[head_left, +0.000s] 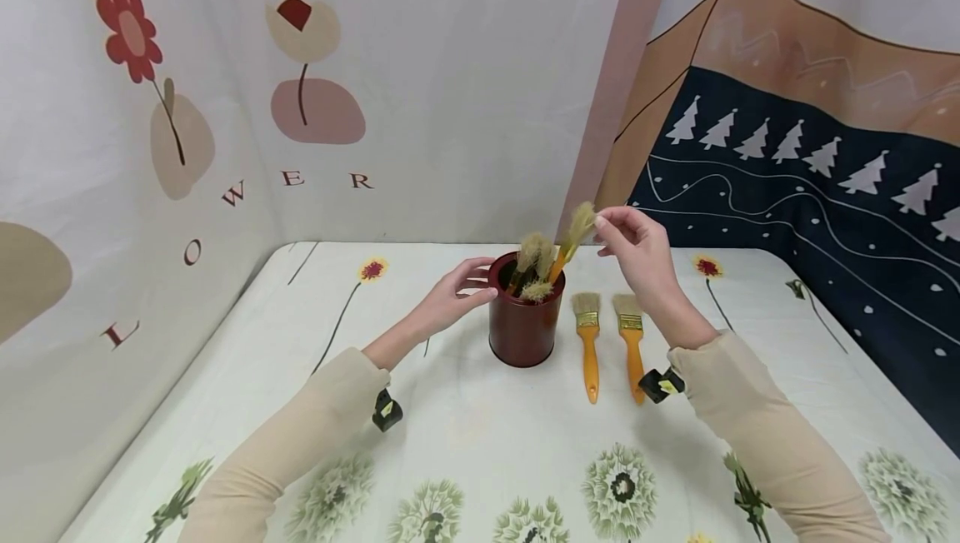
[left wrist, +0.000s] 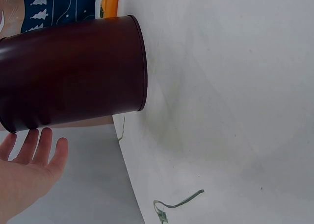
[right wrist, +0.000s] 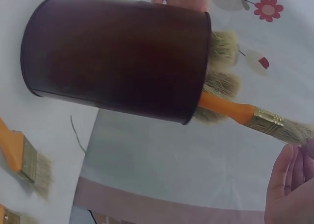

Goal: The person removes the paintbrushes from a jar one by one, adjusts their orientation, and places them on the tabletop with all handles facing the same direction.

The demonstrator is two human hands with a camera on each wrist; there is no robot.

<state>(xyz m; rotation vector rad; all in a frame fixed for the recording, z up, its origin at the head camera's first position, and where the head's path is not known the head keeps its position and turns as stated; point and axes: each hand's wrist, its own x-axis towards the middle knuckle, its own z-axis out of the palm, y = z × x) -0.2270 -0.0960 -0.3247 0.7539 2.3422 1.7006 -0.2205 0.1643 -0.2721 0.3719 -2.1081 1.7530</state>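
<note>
A dark red can (head_left: 522, 331) stands upright on the table with several paintbrushes in it, bristles up. Along its left rim rests my left hand (head_left: 455, 297), the thumb toward the front and the other fingers (left wrist: 43, 145) touching the side, fairly straight. My right hand (head_left: 636, 247) pinches the bristle tip of a paintbrush (right wrist: 265, 121). That brush leans to the right out of the can; its orange handle passes down behind the rim, and the handle's lower end is hidden inside. Bristles of the other paintbrushes (head_left: 536, 256) rise beside it.
Two flat paintbrushes with orange handles lie right of the can, one nearer (head_left: 588, 347) and one farther right (head_left: 632, 347), below my right forearm. A printed white cloth (head_left: 465, 460) covers the table. Behind it hangs a fabric backdrop (head_left: 450, 93), with a dark tree-patterned one (head_left: 795, 193) at right.
</note>
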